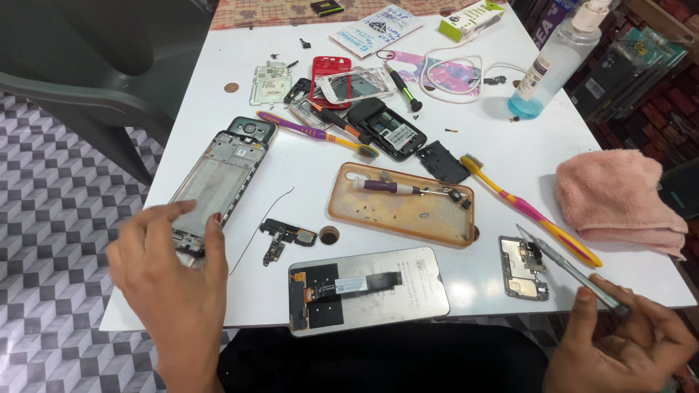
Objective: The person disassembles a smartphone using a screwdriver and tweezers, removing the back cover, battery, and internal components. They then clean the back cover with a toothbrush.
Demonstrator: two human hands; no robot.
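My left hand [171, 280] reaches over the table's left front, thumb and fingers closing on the lower end of a stripped phone frame [222, 171] that lies diagonally. My right hand [619, 342] at the lower right grips metal tweezers [564, 266], whose tips point at a small green circuit board [524, 268]. Between the hands lies a phone display panel [368, 289], face down with its flex cable showing. A small black sub-board [284, 236] and a thin black wire [262, 225] lie just above it.
A translucent orange phone case [404, 215] holds a screwdriver and screws. Two toothbrushes [531, 211], a small black phone [386, 129], a red frame [329, 76], a white cable, a spray bottle [557, 54] and a pink cloth [622, 200] surround it. A green chair [87, 73] stands left.
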